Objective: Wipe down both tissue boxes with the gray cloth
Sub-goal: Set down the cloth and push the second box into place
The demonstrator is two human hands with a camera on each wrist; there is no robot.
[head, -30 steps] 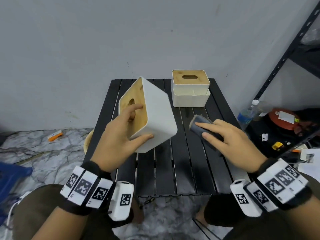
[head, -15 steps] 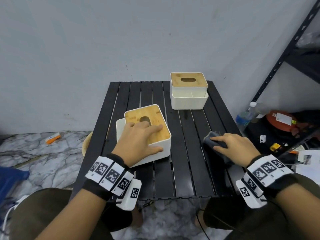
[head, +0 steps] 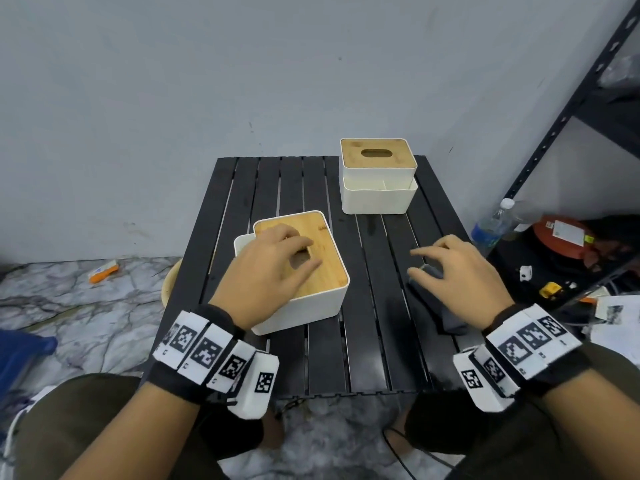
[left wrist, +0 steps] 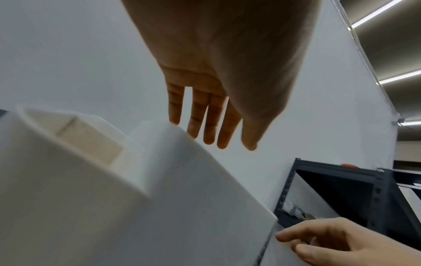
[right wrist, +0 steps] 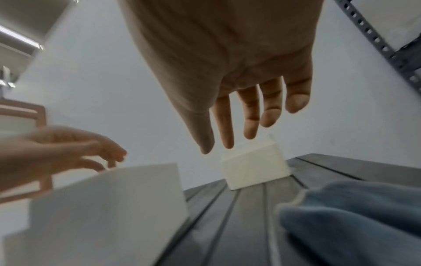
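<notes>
The near tissue box (head: pixel 311 299), white with a bamboo lid, stands upright on the black slatted table (head: pixel 374 358). My left hand (head: pixel 298 252) is spread over its lid with relaxed fingers and grips nothing; the left wrist view shows straight fingers (left wrist: pixel 212 126) just above the box (left wrist: pixel 136 198). The far tissue box (head: pixel 377 188) stands at the table's back right. The gray cloth (head: pixel 450 320) lies crumpled on the table at the right. My right hand (head: pixel 426 263) hovers over it, and its straight fingers (right wrist: pixel 227 129) stay off the cloth (right wrist: pixel 355 216).
A black metal shelf rack (head: pixel 571 98) stands right of the table. A water bottle (head: pixel 491 226), a red round container (head: pixel 561 237) and small clutter lie on the floor beside it. A round wooden item (head: pixel 169 282) sits by the table's left edge.
The near box went from tilted up in my left hand to upright on the table. My right hand lowered the cloth onto the table and let go. Both hands have opened.
</notes>
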